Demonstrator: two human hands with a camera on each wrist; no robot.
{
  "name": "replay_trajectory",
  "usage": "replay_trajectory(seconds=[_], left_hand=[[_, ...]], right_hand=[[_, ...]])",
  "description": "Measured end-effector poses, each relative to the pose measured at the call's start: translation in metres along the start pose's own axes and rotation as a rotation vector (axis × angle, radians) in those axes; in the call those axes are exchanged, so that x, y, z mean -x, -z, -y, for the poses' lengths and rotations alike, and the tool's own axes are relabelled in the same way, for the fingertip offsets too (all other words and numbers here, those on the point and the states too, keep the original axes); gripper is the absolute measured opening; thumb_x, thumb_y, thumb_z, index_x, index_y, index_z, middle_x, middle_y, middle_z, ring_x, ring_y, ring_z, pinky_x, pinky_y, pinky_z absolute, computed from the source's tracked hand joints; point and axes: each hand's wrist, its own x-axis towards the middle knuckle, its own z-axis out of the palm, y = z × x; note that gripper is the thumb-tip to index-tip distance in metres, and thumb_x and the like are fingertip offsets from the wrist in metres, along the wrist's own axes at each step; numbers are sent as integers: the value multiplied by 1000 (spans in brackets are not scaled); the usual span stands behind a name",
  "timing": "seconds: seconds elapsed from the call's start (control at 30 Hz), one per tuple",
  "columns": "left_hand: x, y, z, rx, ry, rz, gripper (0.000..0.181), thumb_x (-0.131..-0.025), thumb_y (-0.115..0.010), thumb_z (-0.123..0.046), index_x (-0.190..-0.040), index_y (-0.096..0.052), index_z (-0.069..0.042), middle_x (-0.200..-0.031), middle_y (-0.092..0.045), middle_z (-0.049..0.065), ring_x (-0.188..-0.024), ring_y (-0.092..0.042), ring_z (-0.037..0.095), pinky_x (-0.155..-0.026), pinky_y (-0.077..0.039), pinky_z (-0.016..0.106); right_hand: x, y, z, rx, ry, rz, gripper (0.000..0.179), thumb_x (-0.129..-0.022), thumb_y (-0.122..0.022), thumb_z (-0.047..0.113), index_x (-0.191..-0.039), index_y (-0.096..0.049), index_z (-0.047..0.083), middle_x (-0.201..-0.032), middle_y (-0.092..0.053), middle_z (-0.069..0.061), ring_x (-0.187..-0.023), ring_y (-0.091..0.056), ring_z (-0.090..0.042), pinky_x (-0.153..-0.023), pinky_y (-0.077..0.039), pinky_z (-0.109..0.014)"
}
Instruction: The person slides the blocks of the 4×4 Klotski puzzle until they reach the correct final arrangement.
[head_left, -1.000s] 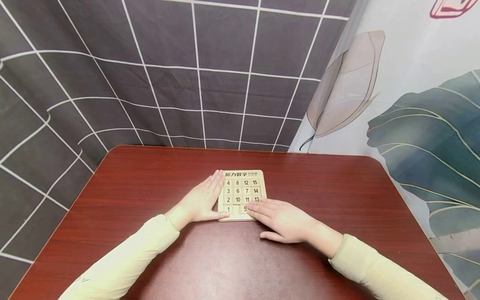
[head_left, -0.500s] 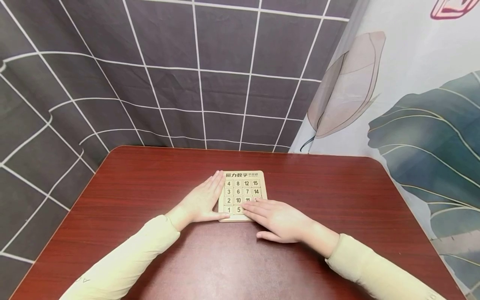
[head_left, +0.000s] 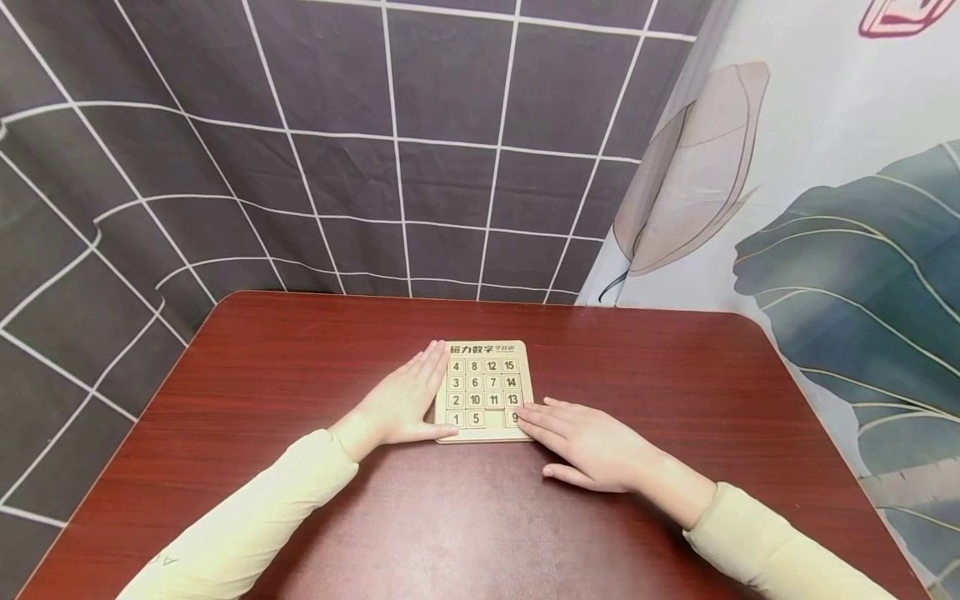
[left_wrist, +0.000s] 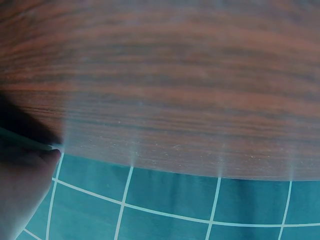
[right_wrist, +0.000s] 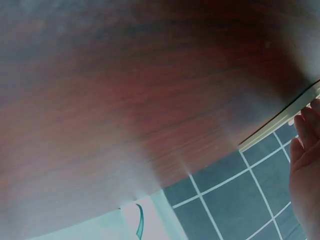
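Note:
A pale wooden sliding number puzzle (head_left: 483, 434) lies flat on the dark red table. My left hand (head_left: 405, 398) rests along its left side, fingers straight near the top corner and thumb on the lower left edge. With straight fingers, my right hand (head_left: 588, 443) touches the 9 tile (head_left: 514, 418) at the lower right corner. The bottom row shows the 1 tile, the 5 tile (head_left: 476, 419), a gap, then the 9 tile, partly covered by fingertips. In the right wrist view, the fingers (right_wrist: 306, 131) lie over the edge of the puzzle board (right_wrist: 277, 120).
The red wood-grain table (head_left: 315, 333) spreads around the puzzle. A dark grey curtain with white grid lines (head_left: 450, 183) hangs behind it. To the right hangs a white curtain with leaf patterns (head_left: 847, 250).
The 5 tile has slid left to sit beside the 1 tile. My right hand first moved slightly left, then back right, and the 9 tile now shows at its fingertips. The left hand stays put.

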Motion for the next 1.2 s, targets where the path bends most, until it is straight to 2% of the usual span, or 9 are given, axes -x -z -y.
replay_trajectory(seconds=[0.4,0.6,0.9,1.2], left_hand=[[1,1,-3,0,-5,-10,119,-93,-61,-71,-163,-20,15,-172,-21,35,-163,-23,43,-135,-26,48],[0,3,-4,6,-7,-11,118,-93,-62,-70,-162,-20,16,-172,-20,34,-163,-23,43,-135,-26,48],[0,6,-5,1,-6,1,118,-93,-61,-71,-162,-20,16,-171,-20,35,-163,-22,44,-135,-25,48],[1,6,-4,-3,3,11,118,-93,-61,-71,-163,-19,15,-172,-19,34,-163,-21,44,-135,-24,49]], right_hand=[[-17,-4,7,-6,19,35,64,-104,-64,44,-151,-56,2,-159,-57,-12,-147,-56,-27,-122,-48,-45],[-23,-1,3,-11,39,23,65,-102,-67,42,-151,-57,2,-157,-58,-13,-146,-57,-27,-121,-49,-45],[-19,0,-15,-40,-48,40,64,-100,-70,38,-152,-57,3,-158,-58,-12,-148,-55,-25,-124,-45,-47],[-19,-4,-15,-42,-53,48,63,-101,-69,39,-152,-56,3,-158,-57,-12,-149,-54,-25,-124,-45,-47]])
